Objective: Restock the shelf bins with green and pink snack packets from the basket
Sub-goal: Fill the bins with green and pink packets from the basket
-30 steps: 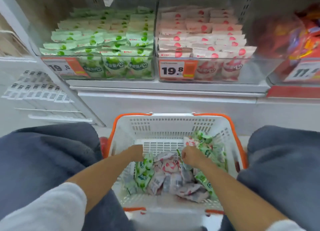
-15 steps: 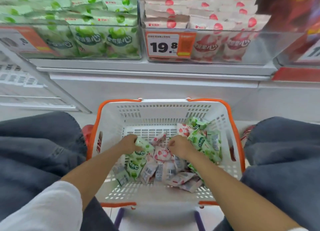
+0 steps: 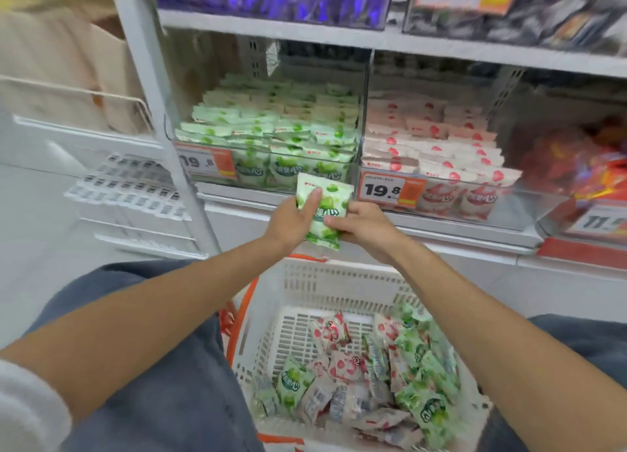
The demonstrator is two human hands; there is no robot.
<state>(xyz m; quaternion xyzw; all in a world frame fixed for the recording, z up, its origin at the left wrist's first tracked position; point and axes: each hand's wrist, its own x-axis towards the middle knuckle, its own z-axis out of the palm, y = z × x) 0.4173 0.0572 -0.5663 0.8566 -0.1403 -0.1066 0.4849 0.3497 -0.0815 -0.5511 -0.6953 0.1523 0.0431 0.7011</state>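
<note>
Left hand [image 3: 293, 221]: closed round the left side of one green packet, with the thumb laid over its printed face.
Right hand [image 3: 364, 226]: pinching the same packet at its right edge, with fingers curled behind.
Held green packet [image 3: 327, 197]: upright and slightly tilted, printed face toward the camera. Raised well above the basket, in front of the shelf lip. Top edge overlapping the lower right corner of the green bin's front. Not inside any bin.
Green bin [image 3: 288, 155]: clear plastic, on the left of the middle shelf. Packed with green packets [image 3: 271, 122] in overlapping rows, a few standing against the front wall. Orange and white price tag [image 3: 203, 161] at the front left, blurred.
Pink bin [image 3: 529, 207]: clear plastic, directly right of the green bin, touching it along the divider. Filled with pink packets [image 3: 434, 139] in the same overlapping rows, some standing at the front. Second price tag [image 3: 390, 190] at the front left, reading 19.8.
Basket [image 3: 325, 285]: white slotted plastic with an orange rim, low between the knees, below the shelf. Holding a loose pile of packets [image 3: 366, 377], green and pink mixed, heaped toward the right and near sides. Bare slotted bottom at the far left.
Red bin [image 3: 576, 166]: at the far right of the same shelf, holding red and orange packets, too blurred for detail.
Upper shelf [image 3: 271, 32]: bins of dark packets, blurred.
Jeans [image 3: 152, 383]: blue, on either side of the basket.
</note>
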